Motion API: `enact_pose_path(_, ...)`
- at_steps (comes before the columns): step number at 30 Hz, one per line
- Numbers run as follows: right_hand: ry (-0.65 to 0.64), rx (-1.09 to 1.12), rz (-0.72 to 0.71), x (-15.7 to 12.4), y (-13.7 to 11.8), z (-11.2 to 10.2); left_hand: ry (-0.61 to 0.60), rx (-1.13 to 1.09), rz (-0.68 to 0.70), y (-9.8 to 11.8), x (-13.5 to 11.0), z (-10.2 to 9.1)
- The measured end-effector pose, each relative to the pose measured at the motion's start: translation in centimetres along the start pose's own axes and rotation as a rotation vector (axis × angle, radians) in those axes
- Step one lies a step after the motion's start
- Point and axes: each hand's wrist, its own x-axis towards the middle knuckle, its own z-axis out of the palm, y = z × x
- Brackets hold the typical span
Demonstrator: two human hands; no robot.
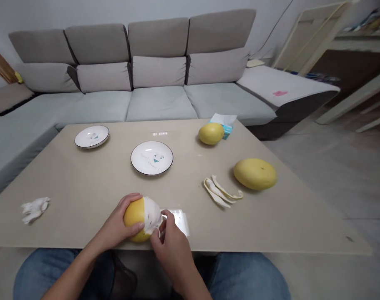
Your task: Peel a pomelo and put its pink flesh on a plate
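Note:
A partly peeled pomelo (135, 213) rests at the table's near edge, its right side bare down to white pith. Wrapped round its yellow left side is my left hand (122, 223), thumb in front and fingers over the top. At the peeled end, my right hand (172, 241) pinches the edge of the peel with thumb and fingers; a thin bit of rind shows between them. Strips of cut peel (219, 192) lie to the right on the table.
Two whole pomelos (255, 173) sit on the right of the table (92, 179), one beside a tissue pack (226, 125). A white plate (152, 158) lies mid-table, another plate (91, 136) far left. Crumpled tissue (35, 209) is at left. A grey sofa (160, 102) stands behind.

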Motion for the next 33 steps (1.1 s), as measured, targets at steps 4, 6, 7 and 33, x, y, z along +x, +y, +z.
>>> enact_pose_path(4, -0.012, -0.019, 0.01, 0.4, 0.0, 0.4, 0.001, -0.036, 0.02, -0.1, 0.1, -0.1)
enact_pose_path(6, 0.028, 0.032, -0.006, 0.7, 0.4, 0.8, 0.004, -0.044, 0.035, -0.3, 0.1, -0.2)
enact_pose_path(7, 0.039, 0.064, -0.018, 0.8, 0.7, 1.0, 0.004, -0.047, 0.043, -0.3, 0.1, -0.3)
enact_pose_path(33, 0.134, 0.091, -0.218, 2.1, 2.2, 0.1, -0.004, -0.095, 0.186, -2.6, -0.8, -0.8)
